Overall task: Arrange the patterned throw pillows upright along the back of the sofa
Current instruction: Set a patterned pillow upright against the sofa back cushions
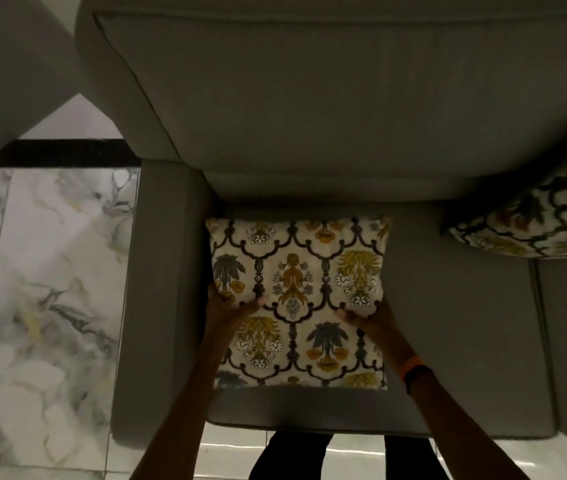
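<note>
Pillow (pixel 297 299), soft and light, lies flat at the sofa's (pixel 465 323) left end, both hands' fingers (pixel 256 303) gripping its side edges, the best hold.

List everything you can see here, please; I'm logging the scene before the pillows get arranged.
patterned pillow: one, cream with dark and mustard floral print, lying on the seat cushion by the armrest, held at both sides
second patterned pillow: one, same print, at the right edge, partly out of view
sofa: one, grey, fills the frame
floor: white marbled tiles, left of the sofa
wristband: one, orange, right wrist
left hand: grips the pillow's left edge
right hand: grips its right edge
</note>
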The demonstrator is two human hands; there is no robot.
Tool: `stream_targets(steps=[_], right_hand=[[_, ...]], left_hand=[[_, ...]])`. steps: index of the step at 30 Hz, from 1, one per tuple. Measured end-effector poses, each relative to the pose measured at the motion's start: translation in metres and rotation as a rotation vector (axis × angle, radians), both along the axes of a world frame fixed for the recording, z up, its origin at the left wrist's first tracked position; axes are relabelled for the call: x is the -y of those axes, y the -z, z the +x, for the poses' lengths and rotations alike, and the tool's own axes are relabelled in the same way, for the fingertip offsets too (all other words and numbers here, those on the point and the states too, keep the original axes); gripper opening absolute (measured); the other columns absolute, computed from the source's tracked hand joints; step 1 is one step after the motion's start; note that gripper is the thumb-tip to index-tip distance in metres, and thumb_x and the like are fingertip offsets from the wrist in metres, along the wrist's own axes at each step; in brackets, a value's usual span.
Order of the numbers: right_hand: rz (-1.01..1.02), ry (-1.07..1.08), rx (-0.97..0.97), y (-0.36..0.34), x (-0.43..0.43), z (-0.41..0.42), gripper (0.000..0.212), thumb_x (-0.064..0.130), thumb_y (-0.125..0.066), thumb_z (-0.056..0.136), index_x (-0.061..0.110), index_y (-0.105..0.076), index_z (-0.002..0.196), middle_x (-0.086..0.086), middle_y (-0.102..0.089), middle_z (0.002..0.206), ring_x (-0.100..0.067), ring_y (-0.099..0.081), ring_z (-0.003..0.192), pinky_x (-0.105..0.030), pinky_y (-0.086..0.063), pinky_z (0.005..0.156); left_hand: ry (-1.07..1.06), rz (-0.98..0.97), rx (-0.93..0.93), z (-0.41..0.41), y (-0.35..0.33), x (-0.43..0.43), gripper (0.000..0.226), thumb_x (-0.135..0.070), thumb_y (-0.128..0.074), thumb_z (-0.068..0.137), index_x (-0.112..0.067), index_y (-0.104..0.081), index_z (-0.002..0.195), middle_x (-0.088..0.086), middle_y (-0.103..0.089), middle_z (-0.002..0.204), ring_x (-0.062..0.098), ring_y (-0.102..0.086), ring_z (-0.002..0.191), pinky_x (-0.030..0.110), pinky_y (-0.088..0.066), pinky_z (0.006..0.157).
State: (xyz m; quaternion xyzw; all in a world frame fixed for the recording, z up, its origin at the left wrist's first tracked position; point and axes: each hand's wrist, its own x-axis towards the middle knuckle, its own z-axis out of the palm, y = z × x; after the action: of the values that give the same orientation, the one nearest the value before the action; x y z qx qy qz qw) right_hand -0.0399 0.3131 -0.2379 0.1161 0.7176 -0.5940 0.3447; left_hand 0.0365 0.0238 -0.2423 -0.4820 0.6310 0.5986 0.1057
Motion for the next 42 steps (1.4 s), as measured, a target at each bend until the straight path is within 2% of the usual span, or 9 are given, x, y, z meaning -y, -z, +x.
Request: stream_targets(steps=[5,11,16,19,23,25,30,33,42], right_hand=[[0.072,0.027,-0.243,-0.051,0.019,-0.048,0.083,-0.005,-0.089,0.064,0.041,-0.052,0.123,0.030,-0.068,0.116,0.016,-0.060,0.111,-0.012,-0.052,0.091],[0.120,-0.145,-0.254,-0.044,0.050,-0.104,0.096,0.029,-0.095,0.059,0.011,-0.049,0.141,-0.010,-0.059,0.141,-0.022,-0.055,0.132,-0.050,-0.047,0.109],[0.114,-0.137,-0.235,-0.006,0.053,-0.117,0.120,0.050,-0.092,0.054,0.009,-0.034,0.150,-0.012,-0.051,0.148,-0.025,-0.047,0.140,-0.049,-0.038,0.117],[0.182,-0.119,-0.238,-0.022,0.053,-0.115,0.091,0.040,-0.089,0.065,0.009,-0.050,0.142,-0.011,-0.061,0.139,-0.025,-0.055,0.131,-0.047,-0.045,0.112],[0.184,-0.090,-0.310,-0.027,0.047,-0.116,0.039,0.017,-0.080,0.083,0.011,-0.068,0.120,-0.010,-0.070,0.125,-0.017,-0.060,0.116,-0.028,-0.051,0.099],[0.141,-0.126,-0.303,-0.024,0.043,-0.118,0.047,0.016,-0.080,0.083,0.007,-0.064,0.127,-0.003,-0.066,0.123,-0.013,-0.056,0.116,-0.010,-0.048,0.090],[0.047,-0.205,-0.240,-0.016,0.035,-0.124,0.090,0.029,-0.088,0.071,0.011,-0.042,0.146,-0.009,-0.055,0.145,-0.019,-0.052,0.133,-0.029,-0.050,0.106],[0.029,-0.205,-0.234,-0.016,0.007,-0.111,0.104,0.014,-0.087,0.075,0.022,-0.020,0.154,-0.004,-0.031,0.159,-0.015,-0.034,0.142,-0.026,-0.040,0.112],[0.298,-0.004,-0.054,0.013,-0.242,-0.102,0.109,0.021,-0.084,0.079,0.021,-0.011,0.159,-0.012,-0.026,0.162,-0.031,-0.030,0.148,-0.044,-0.035,0.116]], left_hand=[[0.045,-0.183,-0.257,-0.043,-0.035,0.022,0.135,-0.043,-0.101,0.037,-0.018,-0.030,0.149,0.005,-0.049,0.149,0.018,-0.054,0.132,0.042,-0.055,0.102],[0.267,-0.168,-0.309,-0.097,-0.034,0.034,0.107,-0.024,-0.095,0.061,-0.031,-0.027,0.143,-0.004,-0.033,0.152,0.026,-0.032,0.147,0.049,-0.030,0.122],[0.254,-0.217,-0.306,-0.101,-0.025,0.034,0.128,-0.043,-0.097,0.051,-0.015,-0.024,0.153,0.010,-0.029,0.162,0.026,-0.030,0.148,0.038,-0.030,0.122],[0.208,-0.225,-0.317,-0.099,-0.024,0.027,0.117,-0.005,-0.091,0.064,-0.011,-0.017,0.155,0.002,-0.027,0.159,0.018,-0.031,0.145,0.018,-0.035,0.114],[0.110,-0.208,-0.272,-0.098,-0.024,0.025,0.131,-0.045,-0.098,0.052,-0.028,-0.018,0.155,-0.010,-0.031,0.158,0.009,-0.036,0.142,0.032,-0.039,0.118],[0.069,-0.252,-0.259,-0.098,-0.025,0.018,0.120,-0.024,-0.096,0.061,-0.023,-0.020,0.154,-0.011,-0.034,0.153,0.009,-0.038,0.138,0.026,-0.041,0.113],[-0.121,-0.335,-0.238,-0.089,-0.013,-0.006,0.125,-0.018,-0.089,0.073,-0.027,0.001,0.158,0.007,-0.015,0.166,0.021,-0.032,0.145,0.022,-0.055,0.097],[-0.130,-0.227,0.006,-0.079,-0.007,-0.059,0.119,-0.048,-0.086,0.071,-0.022,-0.007,0.157,0.015,-0.028,0.162,0.035,-0.042,0.141,0.055,-0.051,0.103],[0.491,-0.086,0.020,-0.114,0.000,-0.317,0.111,-0.035,-0.087,0.073,-0.015,-0.019,0.157,0.018,-0.025,0.162,0.033,-0.033,0.147,0.042,-0.035,0.115]])
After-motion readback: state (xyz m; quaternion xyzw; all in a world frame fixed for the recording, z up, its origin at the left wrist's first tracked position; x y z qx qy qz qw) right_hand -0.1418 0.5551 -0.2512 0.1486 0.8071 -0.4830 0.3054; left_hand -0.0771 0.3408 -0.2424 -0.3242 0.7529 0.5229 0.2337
